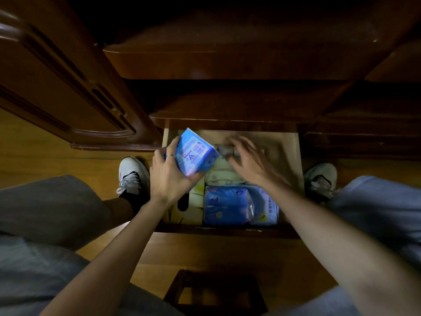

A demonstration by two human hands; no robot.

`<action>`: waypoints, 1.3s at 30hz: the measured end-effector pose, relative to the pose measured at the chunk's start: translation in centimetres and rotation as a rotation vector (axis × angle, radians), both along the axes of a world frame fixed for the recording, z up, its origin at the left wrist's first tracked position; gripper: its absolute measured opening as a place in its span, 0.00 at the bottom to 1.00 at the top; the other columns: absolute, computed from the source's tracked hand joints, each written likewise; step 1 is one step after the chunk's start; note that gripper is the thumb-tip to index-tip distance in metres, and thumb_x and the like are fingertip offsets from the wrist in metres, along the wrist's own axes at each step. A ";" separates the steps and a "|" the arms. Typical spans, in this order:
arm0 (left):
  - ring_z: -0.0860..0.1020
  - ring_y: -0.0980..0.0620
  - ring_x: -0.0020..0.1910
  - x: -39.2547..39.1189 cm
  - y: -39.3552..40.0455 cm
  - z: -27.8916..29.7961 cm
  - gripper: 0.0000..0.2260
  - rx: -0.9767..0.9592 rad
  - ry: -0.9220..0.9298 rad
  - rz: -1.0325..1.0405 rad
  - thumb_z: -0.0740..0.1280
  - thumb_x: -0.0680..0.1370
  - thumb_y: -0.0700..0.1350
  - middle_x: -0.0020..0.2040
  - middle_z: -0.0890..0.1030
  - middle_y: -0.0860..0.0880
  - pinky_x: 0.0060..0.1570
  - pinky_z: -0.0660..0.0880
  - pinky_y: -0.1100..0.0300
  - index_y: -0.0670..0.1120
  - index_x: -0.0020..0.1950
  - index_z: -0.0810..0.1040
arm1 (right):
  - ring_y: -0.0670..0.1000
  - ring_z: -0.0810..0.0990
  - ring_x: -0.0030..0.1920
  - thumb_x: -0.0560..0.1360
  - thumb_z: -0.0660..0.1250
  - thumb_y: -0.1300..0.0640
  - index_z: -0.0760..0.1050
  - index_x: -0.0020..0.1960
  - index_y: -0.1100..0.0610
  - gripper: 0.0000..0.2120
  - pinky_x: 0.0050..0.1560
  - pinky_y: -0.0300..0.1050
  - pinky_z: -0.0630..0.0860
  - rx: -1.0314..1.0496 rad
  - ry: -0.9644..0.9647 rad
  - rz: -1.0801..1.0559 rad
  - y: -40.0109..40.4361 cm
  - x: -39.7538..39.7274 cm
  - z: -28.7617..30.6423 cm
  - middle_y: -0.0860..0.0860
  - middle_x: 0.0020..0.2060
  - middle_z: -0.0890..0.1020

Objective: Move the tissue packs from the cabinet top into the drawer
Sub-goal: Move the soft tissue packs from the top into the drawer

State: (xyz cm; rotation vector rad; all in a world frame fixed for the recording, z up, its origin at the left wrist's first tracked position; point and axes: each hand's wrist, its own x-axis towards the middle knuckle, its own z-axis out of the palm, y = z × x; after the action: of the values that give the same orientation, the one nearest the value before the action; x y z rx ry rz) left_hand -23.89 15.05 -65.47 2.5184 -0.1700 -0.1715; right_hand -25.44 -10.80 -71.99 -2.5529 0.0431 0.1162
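Observation:
My left hand [168, 174] grips a blue tissue pack [194, 153], tilted, over the left back part of the open wooden drawer [293, 160]. My right hand [250, 160] is blurred, fingers spread, hovering over pale packs [222, 171] in the middle of the drawer; it holds nothing that I can see. At the drawer's front lie a blue tissue pack [225, 205] and a lighter blue-white pack [266, 208] beside it. A yellow tissue box [193, 206] stands at the front left.
A dark wooden cabinet top [227, 106] overhangs the drawer's back. An open cabinet door [68, 87] stands at the left. My knees and white shoes [133, 174] flank the drawer. A small dark stool [216, 293] sits on the wooden floor below.

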 end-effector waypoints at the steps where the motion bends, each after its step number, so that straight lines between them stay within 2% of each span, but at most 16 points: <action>1: 0.72 0.45 0.63 0.1 -0.6 0.3 0.50 -0.079 0.023 0.021 0.75 0.61 0.68 0.63 0.68 0.47 0.62 0.73 0.50 0.58 0.79 0.58 | 0.59 0.74 0.69 0.81 0.63 0.45 0.63 0.78 0.49 0.27 0.64 0.56 0.75 0.104 -0.020 -0.105 -0.5 0.0 1.3 0.54 0.72 0.73; 3: 0.71 0.51 0.64 0.1 -1.8 1.0 0.50 -0.206 0.076 0.042 0.75 0.60 0.68 0.64 0.68 0.51 0.62 0.70 0.57 0.59 0.78 0.59 | 0.56 0.79 0.62 0.81 0.63 0.46 0.67 0.74 0.49 0.23 0.58 0.54 0.78 0.326 -0.002 -0.268 -1.2 -0.2 3.9 0.50 0.65 0.78; 5: 0.72 0.51 0.64 -0.3 -3.0 1.7 0.51 -0.273 0.115 0.010 0.75 0.60 0.69 0.63 0.68 0.52 0.63 0.70 0.58 0.57 0.78 0.59 | 0.50 0.81 0.58 0.77 0.63 0.37 0.73 0.68 0.48 0.24 0.53 0.46 0.78 0.515 0.077 -0.328 -1.4 -0.8 6.6 0.47 0.58 0.80; 7: 0.72 0.48 0.65 -1.0 -4.0 2.5 0.52 -0.242 0.146 -0.088 0.74 0.61 0.69 0.64 0.69 0.49 0.65 0.71 0.53 0.55 0.79 0.57 | 0.44 0.83 0.52 0.68 0.63 0.28 0.75 0.60 0.41 0.27 0.43 0.41 0.80 0.776 0.219 -0.310 -0.9 -1.8 9.1 0.42 0.53 0.81; 9: 0.70 0.46 0.64 -2.1 -4.9 2.8 0.53 -0.074 0.067 -0.255 0.72 0.62 0.71 0.64 0.68 0.46 0.64 0.69 0.52 0.54 0.81 0.53 | 0.44 0.82 0.52 0.63 0.69 0.28 0.74 0.58 0.38 0.27 0.39 0.43 0.82 0.892 0.372 -0.292 -0.5 -2.9 10.0 0.39 0.55 0.79; 12: 0.69 0.49 0.65 -3.6 -6.0 2.7 0.53 -0.037 0.090 -0.404 0.66 0.64 0.77 0.68 0.70 0.48 0.65 0.69 0.50 0.56 0.81 0.49 | 0.51 0.85 0.53 0.63 0.78 0.39 0.72 0.65 0.42 0.33 0.44 0.49 0.84 0.792 0.427 -0.335 -1.1 -4.9 9.7 0.48 0.56 0.83; 15: 0.78 0.52 0.62 -4.0 -5.8 2.3 0.53 -0.472 0.613 -0.229 0.74 0.61 0.74 0.65 0.76 0.53 0.64 0.75 0.47 0.56 0.80 0.57 | 0.51 0.85 0.53 0.61 0.81 0.40 0.73 0.64 0.43 0.35 0.47 0.45 0.81 0.782 0.452 -0.329 -3.2 -7.2 9.0 0.48 0.54 0.85; 18: 0.84 0.50 0.56 -4.2 -4.5 1.3 0.42 -0.581 0.925 -0.219 0.79 0.65 0.65 0.57 0.85 0.50 0.63 0.77 0.48 0.48 0.72 0.70 | 0.49 0.86 0.50 0.57 0.82 0.40 0.79 0.59 0.42 0.32 0.44 0.43 0.80 0.899 0.470 -0.306 -3.8 -8.7 8.8 0.50 0.51 0.87; 20: 0.85 0.48 0.54 -4.9 -4.3 0.8 0.31 -0.653 0.957 -0.231 0.78 0.68 0.61 0.55 0.87 0.49 0.55 0.81 0.52 0.48 0.65 0.76 | 0.50 0.87 0.48 0.57 0.83 0.39 0.79 0.60 0.41 0.33 0.43 0.44 0.80 0.964 0.406 -0.356 -2.8 -8.9 8.6 0.52 0.51 0.87; 23: 0.86 0.46 0.51 -5.8 -4.6 0.7 0.25 -0.744 0.896 -0.102 0.77 0.71 0.58 0.53 0.87 0.48 0.44 0.82 0.58 0.47 0.62 0.77 | 0.50 0.87 0.50 0.53 0.84 0.35 0.75 0.64 0.43 0.42 0.47 0.49 0.83 1.042 0.406 -0.467 -1.0 -8.9 8.0 0.49 0.50 0.88; 27: 0.86 0.50 0.47 -6.0 -4.6 0.9 0.16 -0.776 0.820 0.022 0.69 0.80 0.53 0.51 0.87 0.48 0.41 0.82 0.61 0.44 0.61 0.79 | 0.50 0.87 0.51 0.58 0.81 0.33 0.75 0.63 0.48 0.39 0.53 0.51 0.80 0.900 0.537 -0.385 0.3 -9.5 8.4 0.48 0.52 0.88; 29: 0.83 0.50 0.56 -5.7 -5.0 1.2 0.19 -0.738 0.723 0.044 0.67 0.81 0.52 0.61 0.84 0.47 0.53 0.82 0.51 0.47 0.70 0.74 | 0.49 0.85 0.51 0.57 0.79 0.31 0.72 0.64 0.46 0.41 0.54 0.51 0.80 0.770 0.451 -0.458 1.0 -9.0 9.0 0.45 0.53 0.85; 32: 0.78 0.47 0.64 -5.6 -5.7 1.8 0.32 -0.835 0.793 0.079 0.71 0.74 0.63 0.68 0.77 0.48 0.65 0.75 0.42 0.55 0.75 0.68 | 0.48 0.80 0.58 0.59 0.73 0.24 0.68 0.69 0.45 0.45 0.60 0.56 0.78 0.664 0.414 -0.455 1.6 -8.4 9.6 0.44 0.59 0.79; 35: 0.83 0.42 0.58 -5.5 -5.5 2.1 0.36 -0.959 0.930 0.179 0.76 0.68 0.66 0.61 0.83 0.45 0.56 0.81 0.42 0.51 0.71 0.72 | 0.54 0.82 0.53 0.77 0.65 0.34 0.78 0.65 0.49 0.25 0.56 0.52 0.82 0.985 0.427 -0.399 1.1 -8.5 9.9 0.55 0.56 0.82; 37: 0.85 0.41 0.54 -5.2 -5.1 2.0 0.33 -1.052 0.984 0.242 0.77 0.69 0.61 0.57 0.86 0.43 0.50 0.83 0.44 0.46 0.68 0.75 | 0.53 0.81 0.56 0.80 0.68 0.47 0.80 0.63 0.48 0.14 0.52 0.42 0.81 0.983 0.369 -0.418 0.8 -8.5 9.4 0.52 0.54 0.81; 39: 0.84 0.41 0.55 -5.1 -5.3 2.2 0.31 -1.081 1.042 0.192 0.77 0.70 0.60 0.57 0.85 0.42 0.52 0.82 0.44 0.46 0.67 0.77 | 0.48 0.79 0.60 0.72 0.77 0.46 0.73 0.69 0.44 0.27 0.53 0.40 0.80 0.967 0.384 -0.437 0.6 -8.9 8.8 0.45 0.59 0.79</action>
State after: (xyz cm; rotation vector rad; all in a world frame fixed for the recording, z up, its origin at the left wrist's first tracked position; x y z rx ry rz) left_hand -29.00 9.79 -63.23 1.1442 0.3237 -0.9681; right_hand -34.30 -10.19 -63.20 -1.4866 0.5468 0.3540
